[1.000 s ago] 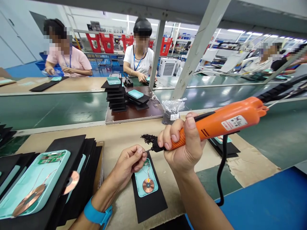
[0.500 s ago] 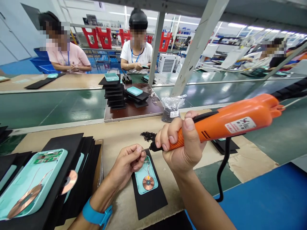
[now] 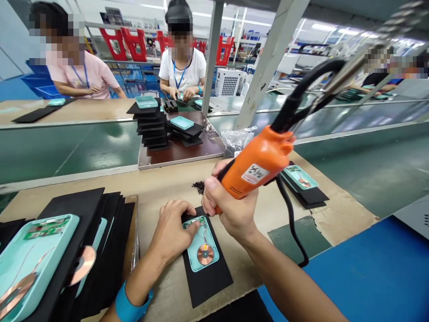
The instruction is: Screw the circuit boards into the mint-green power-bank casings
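Observation:
My right hand (image 3: 231,203) is wrapped round an orange electric screwdriver (image 3: 256,163), which tilts with its cable end up and to the right. Its bit is hidden behind my fingers, above the far end of a turquoise plastic case (image 3: 214,257). My left hand (image 3: 176,230) grips the far left corner of that case, thumb inside by the green circuit board (image 3: 201,220). A copper coil (image 3: 205,255) with thin wires lies in the near half of the case. Beneath the case is a black foam sheet (image 3: 209,286). Small black screws (image 3: 198,187) are heaped just beyond.
Black sheets (image 3: 110,250) with turquoise cases between them are stacked at left, a large open case (image 3: 63,264) on top. Another case (image 3: 301,177) lies at right on black sheets. A clear bag (image 3: 237,138) stands behind the screwdriver. Two co-workers sit across the green conveyor (image 3: 83,145).
My right hand has swung the screwdriver steeper, its tip moving down and left toward the case. My left hand has left the bit and lowered onto the case's far corner.

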`<state>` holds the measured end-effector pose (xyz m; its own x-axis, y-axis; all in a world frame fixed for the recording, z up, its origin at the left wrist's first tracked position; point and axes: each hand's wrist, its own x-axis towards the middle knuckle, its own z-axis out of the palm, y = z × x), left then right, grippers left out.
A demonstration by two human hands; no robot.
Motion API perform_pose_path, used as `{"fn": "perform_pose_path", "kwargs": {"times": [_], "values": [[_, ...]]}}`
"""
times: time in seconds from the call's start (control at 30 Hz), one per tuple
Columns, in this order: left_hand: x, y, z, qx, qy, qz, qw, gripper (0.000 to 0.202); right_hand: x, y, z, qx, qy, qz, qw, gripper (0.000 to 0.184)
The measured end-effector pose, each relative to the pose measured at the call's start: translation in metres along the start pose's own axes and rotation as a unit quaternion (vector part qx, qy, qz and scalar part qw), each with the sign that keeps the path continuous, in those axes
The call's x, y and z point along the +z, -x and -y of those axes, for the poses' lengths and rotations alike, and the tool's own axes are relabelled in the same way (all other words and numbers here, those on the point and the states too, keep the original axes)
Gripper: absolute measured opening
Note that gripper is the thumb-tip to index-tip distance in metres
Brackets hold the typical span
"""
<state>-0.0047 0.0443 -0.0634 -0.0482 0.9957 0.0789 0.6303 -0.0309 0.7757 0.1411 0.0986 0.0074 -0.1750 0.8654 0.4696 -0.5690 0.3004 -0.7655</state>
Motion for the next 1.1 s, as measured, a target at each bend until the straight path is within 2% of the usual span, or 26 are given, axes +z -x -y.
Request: {"fn": "perform_pose_path", "kwargs": {"times": [0.13, 0.27, 0.57, 0.93, 1.1], "values": [[0.008, 0.0, -0.002, -0.034, -0.058, 0.02, 0.998, 0.015, -0.008, 0.004, -0.018, 0.017, 0.011, -0.006, 1.0, 0.025], [0.01, -0.001, -0.004, -0.046, -0.074, 0.025, 0.996, 0.016, -0.011, 0.003, -0.025, 0.028, 0.027, -0.025, 0.999, 0.027], [0.01, 0.001, -0.003, -0.039, -0.085, 0.031, 0.995, 0.015, -0.016, 0.0, -0.027, 0.057, 0.036, -0.04, 0.997, 0.037], [0.009, 0.0, -0.005, -0.047, -0.099, 0.033, 0.993, 0.016, -0.017, 0.002, -0.029, 0.065, 0.053, -0.041, 0.996, 0.037], [0.012, 0.0, -0.002, -0.047, -0.105, 0.032, 0.993, 0.017, -0.014, 0.006, -0.027, 0.061, 0.065, -0.028, 0.996, 0.031]]}}
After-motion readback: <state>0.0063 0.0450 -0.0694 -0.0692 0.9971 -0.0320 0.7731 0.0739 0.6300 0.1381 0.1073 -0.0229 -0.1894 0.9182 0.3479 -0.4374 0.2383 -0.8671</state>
